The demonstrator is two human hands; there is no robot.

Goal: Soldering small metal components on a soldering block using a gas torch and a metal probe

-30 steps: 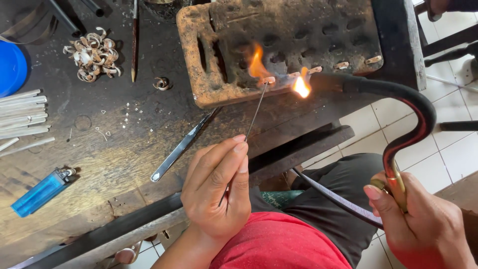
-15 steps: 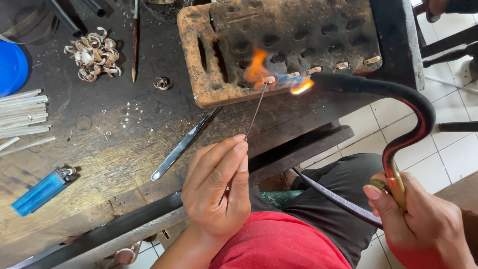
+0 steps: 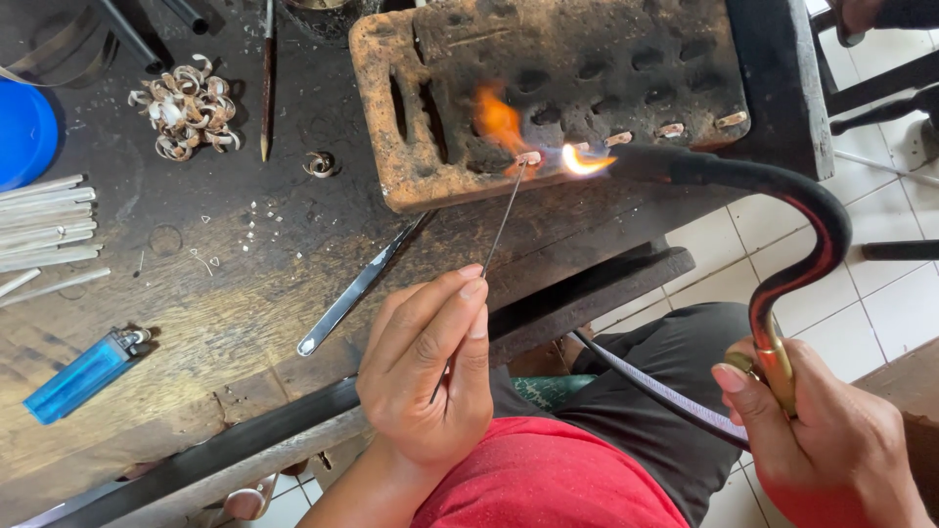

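Soldering under way, not finished: left hand (image 3: 425, 376) pinching thin wire (image 3: 506, 210), tip on small piece (image 3: 529, 157) atop charred block (image 3: 548, 88); right hand (image 3: 822, 440) closed round curved torch (image 3: 782, 244), flame (image 3: 584, 159) just beside that tip; further pieces (image 3: 673, 129) beyond lying unheated.

The right hand (image 3: 831, 440) runs off the bottom and right edges, and its fingers hide most of the brass grip of the torch (image 3: 782, 244); where the black hose (image 3: 655, 386) goes behind that hand cannot be seen. The blue dish (image 3: 24, 132) is cut by the left edge, and glare swallows the small piece (image 3: 529, 157) at the thin rod's (image 3: 504, 215) tip. The lower rod is hidden within the left hand (image 3: 425, 376), and the tiny bits (image 3: 254, 230) scattered on the worktop (image 3: 196, 293) are too small to tell.
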